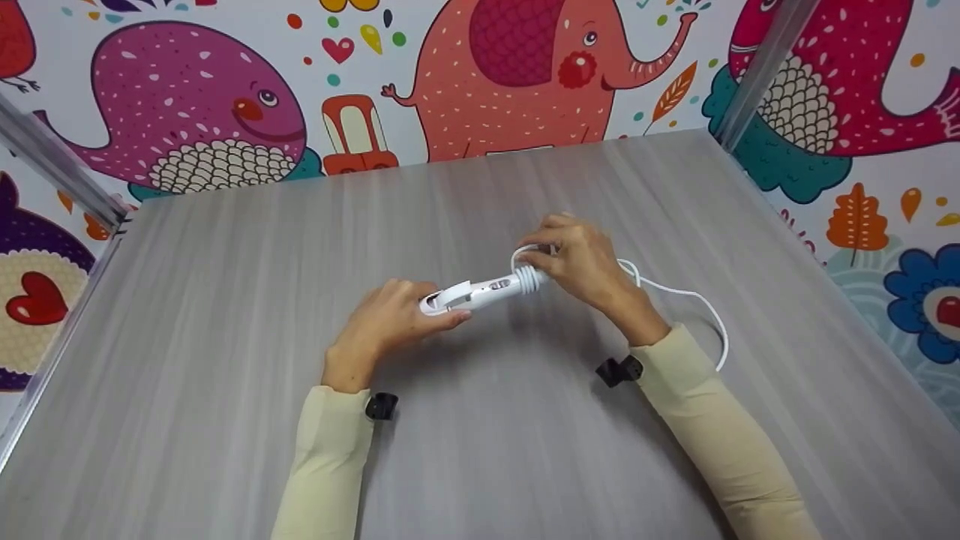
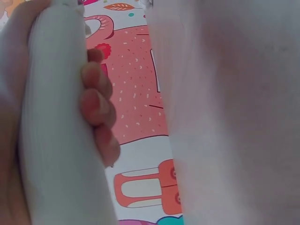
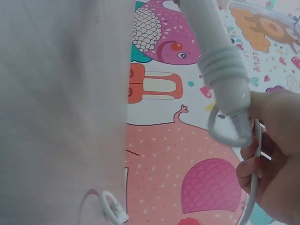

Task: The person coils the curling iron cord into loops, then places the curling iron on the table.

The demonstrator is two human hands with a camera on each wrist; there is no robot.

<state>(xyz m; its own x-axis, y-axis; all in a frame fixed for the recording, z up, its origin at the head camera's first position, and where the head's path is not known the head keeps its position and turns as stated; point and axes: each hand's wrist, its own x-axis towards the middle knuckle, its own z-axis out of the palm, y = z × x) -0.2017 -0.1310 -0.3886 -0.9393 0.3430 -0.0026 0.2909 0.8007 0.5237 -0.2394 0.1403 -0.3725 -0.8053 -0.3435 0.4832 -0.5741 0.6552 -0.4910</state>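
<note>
A white curling iron (image 1: 487, 292) with a lever and small buttons is held over the table, tilted slightly up to the right. My left hand (image 1: 390, 315) grips its left end; the left wrist view shows fingers curled round the smooth white body (image 2: 61, 112). At the other end, several turns of white cord (image 3: 225, 68) are wound round the handle. My right hand (image 1: 581, 259) pinches the cord close to the handle's end, where a small loop (image 3: 218, 131) stands out. From this hand the rest of the cord (image 1: 686, 292) trails right and down toward the forearm.
Beneath both hands is a grey wood-grain table (image 1: 225, 300). Printed panels with cartoon animals (image 1: 517, 82) stand along its back and sides, with metal posts (image 1: 765, 75) at the corners. A white cord end (image 3: 112, 208) shows low in the right wrist view.
</note>
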